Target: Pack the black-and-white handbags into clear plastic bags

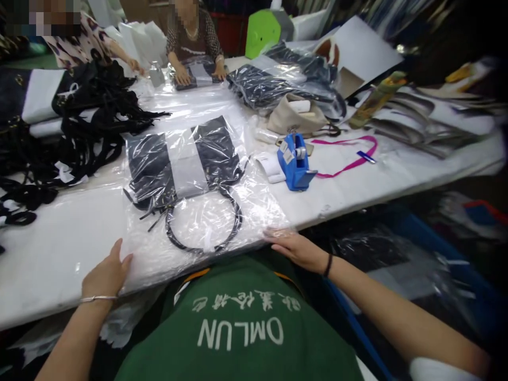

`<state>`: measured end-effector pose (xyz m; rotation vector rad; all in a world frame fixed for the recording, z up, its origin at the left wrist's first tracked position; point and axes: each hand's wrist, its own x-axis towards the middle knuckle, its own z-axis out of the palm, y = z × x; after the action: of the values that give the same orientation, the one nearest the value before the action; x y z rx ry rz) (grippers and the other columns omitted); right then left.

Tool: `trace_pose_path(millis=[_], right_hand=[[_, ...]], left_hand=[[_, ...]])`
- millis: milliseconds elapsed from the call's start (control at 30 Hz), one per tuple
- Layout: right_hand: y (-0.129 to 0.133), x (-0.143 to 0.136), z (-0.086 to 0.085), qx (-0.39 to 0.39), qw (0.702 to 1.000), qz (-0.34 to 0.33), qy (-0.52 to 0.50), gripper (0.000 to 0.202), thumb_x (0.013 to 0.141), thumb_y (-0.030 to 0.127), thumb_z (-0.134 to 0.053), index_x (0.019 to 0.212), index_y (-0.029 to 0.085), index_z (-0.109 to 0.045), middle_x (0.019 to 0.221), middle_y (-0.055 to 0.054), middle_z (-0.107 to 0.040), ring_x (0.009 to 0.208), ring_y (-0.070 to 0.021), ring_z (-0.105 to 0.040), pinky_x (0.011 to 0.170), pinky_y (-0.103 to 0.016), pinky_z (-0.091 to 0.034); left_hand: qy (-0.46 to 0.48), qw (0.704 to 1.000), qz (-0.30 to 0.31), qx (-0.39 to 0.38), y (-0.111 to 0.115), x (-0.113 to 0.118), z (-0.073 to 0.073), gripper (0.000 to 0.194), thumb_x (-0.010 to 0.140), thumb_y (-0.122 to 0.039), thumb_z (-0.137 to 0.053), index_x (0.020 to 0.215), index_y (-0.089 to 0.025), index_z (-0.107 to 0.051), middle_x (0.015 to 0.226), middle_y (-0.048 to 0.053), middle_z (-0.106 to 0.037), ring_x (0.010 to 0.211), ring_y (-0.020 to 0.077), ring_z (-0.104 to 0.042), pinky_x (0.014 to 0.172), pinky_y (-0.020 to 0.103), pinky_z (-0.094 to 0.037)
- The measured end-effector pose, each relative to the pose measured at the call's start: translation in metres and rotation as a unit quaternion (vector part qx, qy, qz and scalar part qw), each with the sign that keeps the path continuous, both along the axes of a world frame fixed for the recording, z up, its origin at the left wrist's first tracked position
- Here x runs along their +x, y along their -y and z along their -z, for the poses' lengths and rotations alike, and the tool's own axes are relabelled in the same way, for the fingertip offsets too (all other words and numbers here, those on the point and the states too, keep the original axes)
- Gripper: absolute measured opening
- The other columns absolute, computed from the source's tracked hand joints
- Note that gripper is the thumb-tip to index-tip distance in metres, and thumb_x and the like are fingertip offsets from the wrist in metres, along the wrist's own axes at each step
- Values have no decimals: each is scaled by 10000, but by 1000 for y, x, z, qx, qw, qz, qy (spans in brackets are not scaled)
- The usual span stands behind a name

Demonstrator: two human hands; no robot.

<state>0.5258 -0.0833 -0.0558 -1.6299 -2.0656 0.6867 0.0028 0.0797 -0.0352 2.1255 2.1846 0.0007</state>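
Note:
In front of me on the table a black handbag (216, 145) lies inside a clear plastic bag (260, 209). A white paper band (186, 164) wraps its middle, and its round black handle (238, 214) points toward me. My left hand (103, 274) is at the plastic's near left corner, thumb and forefinger apart, with nothing visible in it. At the near right corner, my right hand (297, 248) rests its outstretched fingers on the plastic at the table edge. The other fingers of my left hand are hidden from view.
Black bags with straps (91, 106) are piled at left. A blue tape dispenser (294, 161), a pink lanyard (371, 145), a beige pouch (296, 119) and a bottle (377, 100) lie to the right. Two people work across the table (51, 243). A blue bin (420, 233) stands below right.

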Motion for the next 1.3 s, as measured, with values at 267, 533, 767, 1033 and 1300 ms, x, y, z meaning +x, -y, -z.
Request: trace_pose_path(millis=[267,533,767,1033,1300], right_hand=[[-37,26,-9,19,941,325,91,435,913,571,-495,1001,175,-653,896,-134,-685,837,-279,-661,825,-433,-535],[-24,25,-16,-110,959,247,-86,414,816,593,-569,604,239,-527,633,-25,-579,650,-211,-577,650,-336,-492],[-106,-68,-50,74,917,184,-347,366,912,527,-504,714,226,-563,835,-33,-604,842,-199,-585,847,-331,-489],[-229,-198,14,116,912,271,-285,463,1013,447,-305,777,195,-612,877,-75,-646,926,-194,-575,964,-345,-428],[-212,-233,30,42,989,126,-69,594,1005,515,-399,1522,222,-405,1636,-83,-294,1532,-298,-125,1212,-533,-130]], left_hand=[[178,874,441,97,4,177,-8,470,1000,-419,-434,1413,-218,-539,1379,110,-592,1322,255,-506,1191,475,-311],[127,809,568,86,31,215,45,447,1019,-292,-436,1459,-237,-491,1539,85,-467,1477,232,-347,1241,469,-217],[89,807,576,96,39,218,47,503,976,-142,-413,1478,-170,-448,1587,116,-380,1517,235,-244,1255,478,-181],[92,818,557,112,56,162,63,475,1001,-177,-390,1473,-171,-444,1528,119,-474,1502,207,-284,1254,459,-184],[235,904,278,223,84,44,52,380,995,-178,-373,1297,-220,-601,1354,109,-629,1308,223,-556,1154,475,-378]])
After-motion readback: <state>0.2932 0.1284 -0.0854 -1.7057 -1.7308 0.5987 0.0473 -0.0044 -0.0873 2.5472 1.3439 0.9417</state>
